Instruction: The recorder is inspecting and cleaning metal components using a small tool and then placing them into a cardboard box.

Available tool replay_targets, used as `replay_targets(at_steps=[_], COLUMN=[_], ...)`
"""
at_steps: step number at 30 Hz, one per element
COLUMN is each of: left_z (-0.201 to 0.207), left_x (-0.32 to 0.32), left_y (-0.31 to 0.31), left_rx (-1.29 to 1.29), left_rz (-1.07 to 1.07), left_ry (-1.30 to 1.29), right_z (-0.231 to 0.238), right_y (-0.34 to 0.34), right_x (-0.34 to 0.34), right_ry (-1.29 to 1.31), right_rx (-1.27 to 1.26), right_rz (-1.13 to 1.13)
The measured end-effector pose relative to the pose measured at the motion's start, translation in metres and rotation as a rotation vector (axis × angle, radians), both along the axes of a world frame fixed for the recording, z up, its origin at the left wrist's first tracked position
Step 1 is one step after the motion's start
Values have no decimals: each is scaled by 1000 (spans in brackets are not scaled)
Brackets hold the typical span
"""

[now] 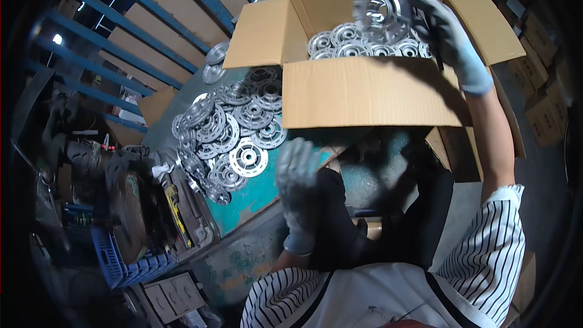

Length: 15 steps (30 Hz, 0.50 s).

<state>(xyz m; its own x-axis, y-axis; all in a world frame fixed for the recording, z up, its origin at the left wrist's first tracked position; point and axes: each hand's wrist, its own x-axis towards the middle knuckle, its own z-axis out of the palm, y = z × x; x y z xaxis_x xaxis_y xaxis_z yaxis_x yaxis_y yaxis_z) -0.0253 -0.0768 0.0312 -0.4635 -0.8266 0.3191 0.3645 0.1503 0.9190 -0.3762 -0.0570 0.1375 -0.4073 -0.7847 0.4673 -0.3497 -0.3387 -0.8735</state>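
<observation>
My right hand (438,27), in a grey work glove, is closed on a round metal flange disc (381,9) with spokes and a central hub. The disc is held up over an open cardboard box (373,92), its edge smeared by motion. Inside the box lie several like discs (350,50), close together. My left hand (297,167), also gloved and a little blurred, is in front of the table's near edge with its fingers stretched upward and nothing seen in them. Beyond it, a heap of metal discs (226,127) is spread on the green tabletop (250,196).
Blue metal bars (112,9) stand at the far left. Below them are a machine (91,158) and a blue plastic crate (112,267). The box's flaps stick out around it, with the right flap (483,24) beside my right forearm. More cartons (540,106) stand at the right.
</observation>
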Motion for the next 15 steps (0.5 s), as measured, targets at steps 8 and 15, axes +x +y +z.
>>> replay_targets(at_steps=[8, 15], left_z=[-15, -22], left_x=[-27, -22], left_y=[43, 63], left_rx=[1249, -558], left_rz=[-804, -70], left_ry=[1120, -587], right_z=[-88, -87], right_y=[126, 146], right_x=[132, 179], right_ry=[-60, -859], right_rx=[61, 392], right_rz=[168, 108])
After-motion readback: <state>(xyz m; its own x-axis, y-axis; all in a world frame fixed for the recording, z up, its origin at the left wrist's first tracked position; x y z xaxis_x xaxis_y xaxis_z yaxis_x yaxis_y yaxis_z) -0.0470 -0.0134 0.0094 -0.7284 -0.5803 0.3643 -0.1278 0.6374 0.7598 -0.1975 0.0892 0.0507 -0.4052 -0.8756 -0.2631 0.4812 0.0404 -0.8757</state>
